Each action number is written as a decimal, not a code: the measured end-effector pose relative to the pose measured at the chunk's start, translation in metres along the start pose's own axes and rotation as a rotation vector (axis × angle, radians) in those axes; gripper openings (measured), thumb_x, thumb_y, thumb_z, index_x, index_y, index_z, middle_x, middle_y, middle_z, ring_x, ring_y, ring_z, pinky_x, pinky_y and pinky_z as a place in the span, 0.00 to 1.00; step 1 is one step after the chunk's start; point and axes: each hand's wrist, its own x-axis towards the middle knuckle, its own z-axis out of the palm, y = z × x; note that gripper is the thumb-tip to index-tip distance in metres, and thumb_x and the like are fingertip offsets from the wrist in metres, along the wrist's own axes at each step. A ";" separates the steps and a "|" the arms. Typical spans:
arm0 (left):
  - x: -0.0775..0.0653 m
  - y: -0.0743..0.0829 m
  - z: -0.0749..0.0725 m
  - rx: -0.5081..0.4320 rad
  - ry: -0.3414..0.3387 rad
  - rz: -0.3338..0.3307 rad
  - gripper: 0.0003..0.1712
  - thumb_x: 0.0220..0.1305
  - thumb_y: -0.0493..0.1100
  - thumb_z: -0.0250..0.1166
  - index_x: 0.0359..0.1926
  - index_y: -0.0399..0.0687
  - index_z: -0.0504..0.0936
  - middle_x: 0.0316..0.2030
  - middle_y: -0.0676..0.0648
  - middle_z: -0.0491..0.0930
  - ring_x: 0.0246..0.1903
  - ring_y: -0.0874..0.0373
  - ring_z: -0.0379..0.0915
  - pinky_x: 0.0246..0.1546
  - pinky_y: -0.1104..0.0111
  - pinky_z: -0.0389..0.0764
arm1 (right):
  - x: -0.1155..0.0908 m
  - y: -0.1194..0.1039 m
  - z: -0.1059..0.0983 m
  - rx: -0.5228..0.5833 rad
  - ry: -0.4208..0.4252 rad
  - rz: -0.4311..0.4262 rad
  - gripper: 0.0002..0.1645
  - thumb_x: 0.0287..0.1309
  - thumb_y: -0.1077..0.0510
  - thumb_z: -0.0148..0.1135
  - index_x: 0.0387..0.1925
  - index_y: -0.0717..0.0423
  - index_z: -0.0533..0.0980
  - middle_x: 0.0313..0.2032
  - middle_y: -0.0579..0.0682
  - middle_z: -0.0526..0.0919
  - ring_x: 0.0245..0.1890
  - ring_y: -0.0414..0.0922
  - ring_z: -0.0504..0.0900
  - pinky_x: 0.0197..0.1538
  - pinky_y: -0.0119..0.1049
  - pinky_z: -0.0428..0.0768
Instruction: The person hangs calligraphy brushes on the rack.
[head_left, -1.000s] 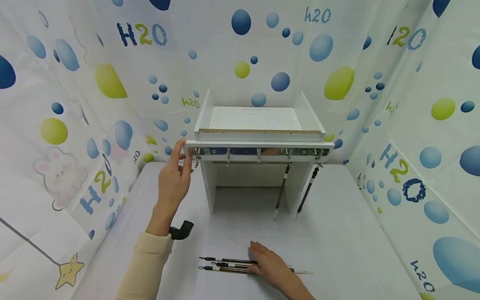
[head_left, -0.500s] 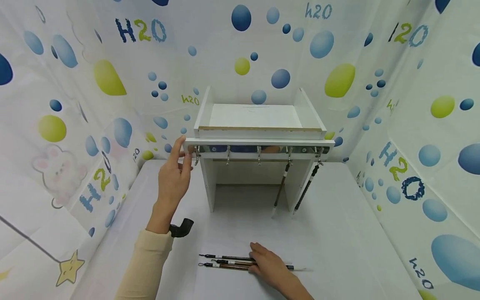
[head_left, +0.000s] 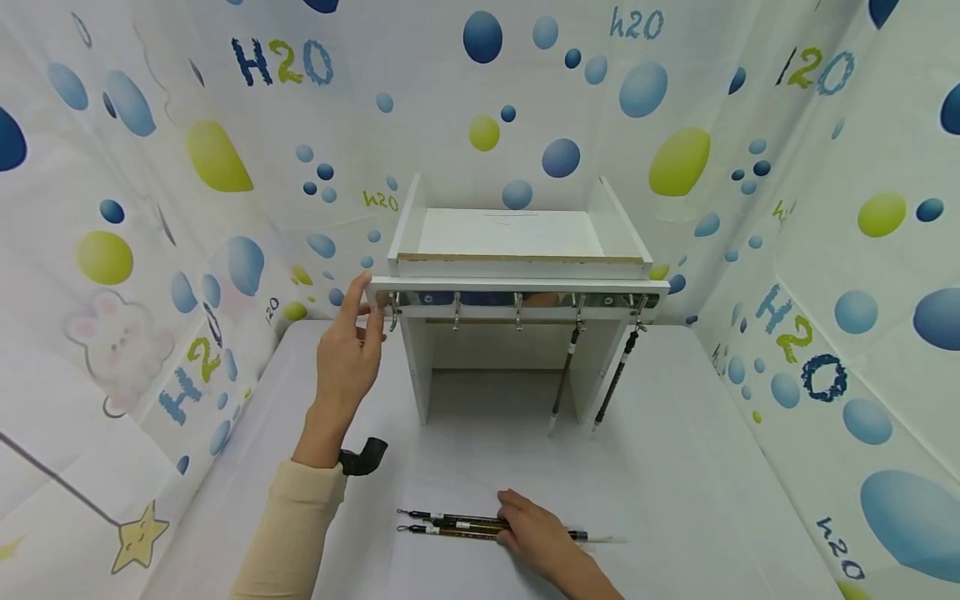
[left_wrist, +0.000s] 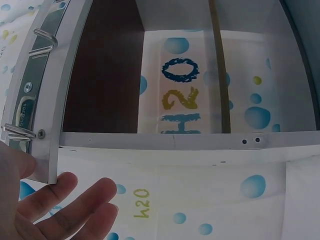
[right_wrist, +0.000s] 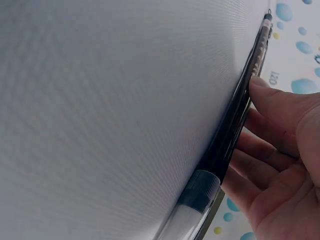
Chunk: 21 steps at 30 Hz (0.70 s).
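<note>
My left hand [head_left: 347,367] pinches the left end of a white board with a metal hook rail [head_left: 487,300]; the left wrist view shows the thumb in front and fingertips behind. Several calligraphy brushes [head_left: 453,522] lie side by side on the table, their hanging loops to the left. My right hand [head_left: 542,540] holds them near the middle, thumb on the near side and fingers on the far side, hiding part of the shafts. In the right wrist view a dark-handled brush [right_wrist: 225,135] with a clear cap [right_wrist: 185,222] lies against the thumb.
Two brushes hang tips down from the right-hand hooks: a brown brush [head_left: 565,375] and a black brush [head_left: 618,375]. The rail fronts a white shelf unit [head_left: 420,375] with an open top tray [head_left: 510,233]. Patterned cloth walls [head_left: 450,100] surround the white table [head_left: 675,500].
The lying brushes have drawn closer together under my right hand, whose fingers have closed in slightly. The hanging brushes swing slightly left, then back right. My left hand stays at the rail's end.
</note>
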 end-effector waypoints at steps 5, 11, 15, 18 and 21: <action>0.000 0.001 -0.001 0.008 -0.003 -0.004 0.29 0.77 0.47 0.53 0.75 0.64 0.61 0.51 0.36 0.84 0.27 0.46 0.86 0.20 0.69 0.71 | 0.000 -0.001 0.000 0.020 0.020 -0.002 0.11 0.60 0.52 0.69 0.41 0.52 0.80 0.57 0.52 0.82 0.59 0.50 0.82 0.57 0.41 0.81; 0.000 0.001 0.000 0.009 -0.004 -0.007 0.28 0.77 0.47 0.52 0.75 0.63 0.62 0.51 0.35 0.83 0.28 0.46 0.86 0.20 0.69 0.71 | 0.000 -0.001 0.002 0.043 0.075 -0.026 0.11 0.57 0.54 0.72 0.38 0.52 0.79 0.49 0.47 0.82 0.49 0.43 0.83 0.50 0.35 0.82; 0.000 0.001 0.000 0.007 -0.003 -0.006 0.28 0.77 0.47 0.52 0.75 0.63 0.62 0.51 0.35 0.83 0.28 0.46 0.86 0.20 0.69 0.71 | 0.000 0.000 0.003 0.028 0.135 -0.044 0.11 0.54 0.54 0.74 0.35 0.50 0.79 0.37 0.41 0.79 0.38 0.38 0.77 0.43 0.32 0.78; 0.000 0.001 -0.001 0.006 -0.005 -0.008 0.29 0.77 0.47 0.52 0.75 0.64 0.61 0.51 0.35 0.83 0.28 0.46 0.86 0.20 0.69 0.71 | 0.001 0.001 0.003 0.015 0.161 -0.042 0.09 0.53 0.55 0.74 0.32 0.48 0.80 0.31 0.38 0.76 0.34 0.36 0.72 0.38 0.31 0.73; 0.000 0.001 -0.001 0.006 -0.007 -0.012 0.29 0.77 0.47 0.53 0.75 0.64 0.61 0.51 0.36 0.84 0.27 0.46 0.86 0.20 0.69 0.71 | 0.002 0.002 0.003 0.013 0.149 -0.022 0.07 0.53 0.57 0.73 0.31 0.47 0.80 0.30 0.37 0.76 0.33 0.35 0.72 0.36 0.31 0.71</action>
